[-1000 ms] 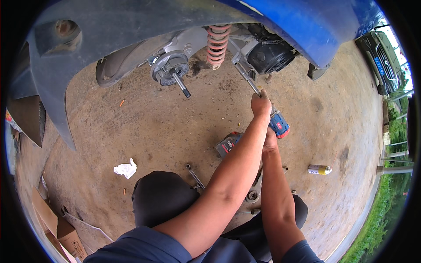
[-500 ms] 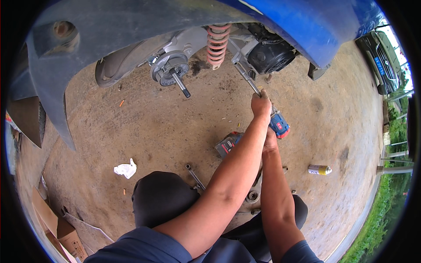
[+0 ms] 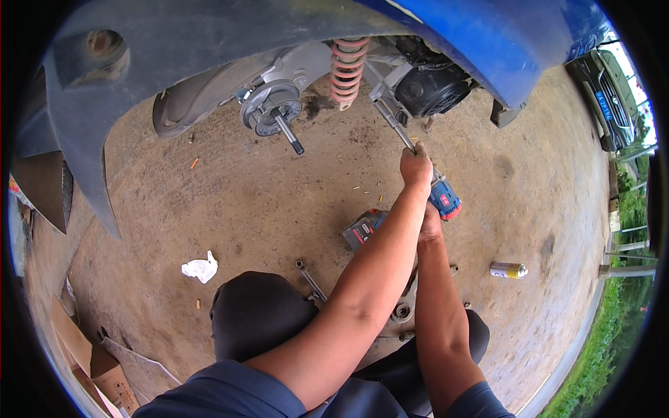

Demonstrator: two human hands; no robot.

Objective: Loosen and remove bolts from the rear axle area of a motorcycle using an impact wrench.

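Note:
My left hand (image 3: 416, 167) is closed round a long metal extension bar (image 3: 395, 122), which runs up to the silver frame beside a black engine housing (image 3: 435, 90) under the scooter. My right hand (image 3: 430, 224) grips a blue cordless impact driver (image 3: 444, 196) at the bar's lower end, mostly behind my left forearm; its battery (image 3: 357, 230) shows left of that forearm. A red coil spring shock (image 3: 347, 73) hangs near the bar, its lower eye visible. To its left a hub with a protruding axle (image 3: 286, 129) is exposed.
Blue and dark grey bodywork (image 3: 488, 35) arches overhead. On the concrete lie a white cloth (image 3: 200, 268), a spray can (image 3: 508, 270), a wrench (image 3: 313, 282) and a metal part (image 3: 401, 313) near my knees. A cardboard box (image 3: 104, 373) sits lower left. A car (image 3: 599, 97) is parked at far right.
Both hands keep the same grip on the bar and driver. The view and my left hand have shifted very slightly; little else differs.

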